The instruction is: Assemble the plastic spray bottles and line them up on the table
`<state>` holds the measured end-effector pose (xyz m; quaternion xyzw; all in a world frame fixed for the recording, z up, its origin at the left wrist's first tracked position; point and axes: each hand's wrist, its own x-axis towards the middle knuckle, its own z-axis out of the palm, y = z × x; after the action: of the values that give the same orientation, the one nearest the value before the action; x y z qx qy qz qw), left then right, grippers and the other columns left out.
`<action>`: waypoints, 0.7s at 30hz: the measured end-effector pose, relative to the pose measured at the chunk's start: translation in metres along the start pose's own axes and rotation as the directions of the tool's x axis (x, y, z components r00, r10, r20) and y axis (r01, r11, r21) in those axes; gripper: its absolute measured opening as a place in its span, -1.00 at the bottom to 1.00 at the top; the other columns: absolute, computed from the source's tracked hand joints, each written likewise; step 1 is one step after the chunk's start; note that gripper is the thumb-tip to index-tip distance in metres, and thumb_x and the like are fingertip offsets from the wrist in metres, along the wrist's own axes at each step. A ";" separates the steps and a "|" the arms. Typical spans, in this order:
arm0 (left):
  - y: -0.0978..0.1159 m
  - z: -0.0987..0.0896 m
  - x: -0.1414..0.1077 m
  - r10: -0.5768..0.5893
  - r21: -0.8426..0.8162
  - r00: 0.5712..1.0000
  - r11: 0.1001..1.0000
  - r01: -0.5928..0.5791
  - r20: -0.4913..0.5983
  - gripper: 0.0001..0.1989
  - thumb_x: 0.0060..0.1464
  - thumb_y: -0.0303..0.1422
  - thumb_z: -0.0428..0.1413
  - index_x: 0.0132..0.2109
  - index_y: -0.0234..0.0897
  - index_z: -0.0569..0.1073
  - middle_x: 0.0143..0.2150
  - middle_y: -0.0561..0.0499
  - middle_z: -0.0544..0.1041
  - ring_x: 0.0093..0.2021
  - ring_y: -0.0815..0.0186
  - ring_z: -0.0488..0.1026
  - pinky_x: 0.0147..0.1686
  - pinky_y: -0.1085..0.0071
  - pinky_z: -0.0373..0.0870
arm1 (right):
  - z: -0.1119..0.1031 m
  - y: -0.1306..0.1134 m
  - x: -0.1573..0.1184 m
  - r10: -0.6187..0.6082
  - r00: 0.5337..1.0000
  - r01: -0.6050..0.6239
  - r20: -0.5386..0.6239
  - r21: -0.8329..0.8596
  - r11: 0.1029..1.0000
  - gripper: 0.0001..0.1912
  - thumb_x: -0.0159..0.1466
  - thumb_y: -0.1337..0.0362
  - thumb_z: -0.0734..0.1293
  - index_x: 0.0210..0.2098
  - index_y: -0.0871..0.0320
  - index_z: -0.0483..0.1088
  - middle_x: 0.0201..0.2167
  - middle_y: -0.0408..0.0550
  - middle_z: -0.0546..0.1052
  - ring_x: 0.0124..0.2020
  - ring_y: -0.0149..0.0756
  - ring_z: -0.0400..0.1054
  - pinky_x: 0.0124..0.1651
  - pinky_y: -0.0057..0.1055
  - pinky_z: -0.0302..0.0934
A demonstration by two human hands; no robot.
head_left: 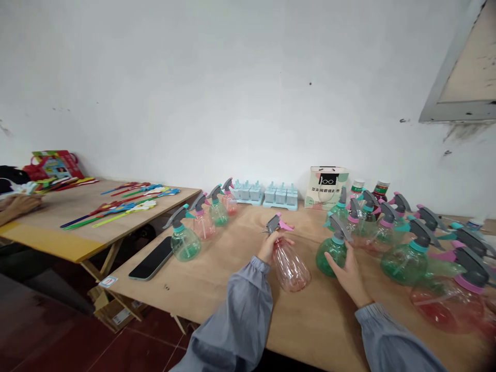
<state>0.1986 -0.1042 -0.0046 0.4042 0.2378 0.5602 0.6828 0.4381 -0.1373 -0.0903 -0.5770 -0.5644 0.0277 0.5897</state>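
My left hand [268, 249] is closed around the neck of a clear pink spray bottle [291, 266], which tilts with its grey and pink trigger head up and to the left. Farther right, my right hand [351, 274] grips a green spray bottle [325, 257] with a grey and teal head, thumb on the near side. Some of its fingers are hidden behind the bottle. Beyond it, several more pink and green spray bottles [405, 266] crowd the table's right side. On the left side a row begins with a green spray bottle [185, 243] nearest me.
A phone [152, 260] lies by the table's left edge. Pale blue popsicle moulds [281, 196] and a paper bag [325, 188] stand along the wall. Colourful hand-shaped sticks [116, 209] lie on the neighbouring table [50, 206], where another person's hands [21, 204] show.
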 end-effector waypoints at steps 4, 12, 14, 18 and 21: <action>0.002 -0.001 -0.002 0.004 0.020 0.999 1.000 -0.005 0.037 -0.27 -0.22 -0.31 0.25 0.20 -0.28 0.43 0.00 -0.15 0.63 -0.47 0.31 0.55 -0.43 0.43 0.39 | 0.000 0.000 0.000 0.021 1.000 -0.021 0.005 -0.011 1.000 -0.15 0.14 -0.25 0.33 0.22 0.19 0.18 0.11 0.24 0.41 0.13 0.06 0.33 0.19 0.06 0.19; 0.002 -0.003 -0.005 -0.015 0.090 0.996 0.996 0.007 0.088 -0.17 -0.23 -0.25 0.35 0.26 -0.18 0.39 -0.02 -0.12 0.64 -0.50 0.39 0.51 -0.45 0.47 0.33 | -0.001 0.003 0.000 -0.005 1.000 0.005 0.005 0.008 1.000 -0.18 0.16 -0.22 0.34 0.23 0.16 0.17 0.08 0.20 0.42 0.08 0.02 0.35 0.18 0.07 0.19; 0.001 -0.004 -0.005 -0.027 0.076 0.992 0.997 0.018 0.124 -0.16 -0.24 -0.22 0.36 0.26 -0.19 0.40 -0.01 -0.13 0.63 -0.50 0.40 0.49 -0.48 0.48 0.30 | -0.001 0.003 0.000 0.005 1.000 -0.005 0.009 0.004 1.000 -0.16 0.15 -0.23 0.34 0.22 0.17 0.17 0.09 0.22 0.42 0.09 0.03 0.34 0.18 0.08 0.18; -0.001 -0.006 -0.005 -0.022 0.077 0.986 0.997 0.010 0.164 -0.23 -0.22 -0.20 0.35 0.21 -0.25 0.46 0.02 -0.16 0.62 -0.50 0.40 0.48 -0.48 0.48 0.29 | -0.001 0.002 0.001 0.008 1.000 -0.008 0.016 0.000 1.000 -0.16 0.14 -0.24 0.33 0.21 0.19 0.18 0.07 0.23 0.42 0.09 0.05 0.35 0.17 0.07 0.19; -0.004 -0.007 -0.004 -0.027 0.067 0.983 0.998 0.015 0.180 -0.31 -0.18 -0.19 0.33 0.15 -0.26 0.49 0.06 -0.17 0.60 -0.49 0.38 0.51 -0.45 0.46 0.31 | -0.001 0.003 0.001 0.005 1.000 -0.006 0.009 0.015 1.000 -0.18 0.14 -0.24 0.33 0.19 0.18 0.19 0.05 0.21 0.44 0.07 0.03 0.37 0.17 0.05 0.20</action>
<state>0.1942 -0.1057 -0.0121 0.4730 0.1973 0.5058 0.6939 0.4407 -0.1358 -0.0913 -0.5739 -0.5654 0.0363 0.5914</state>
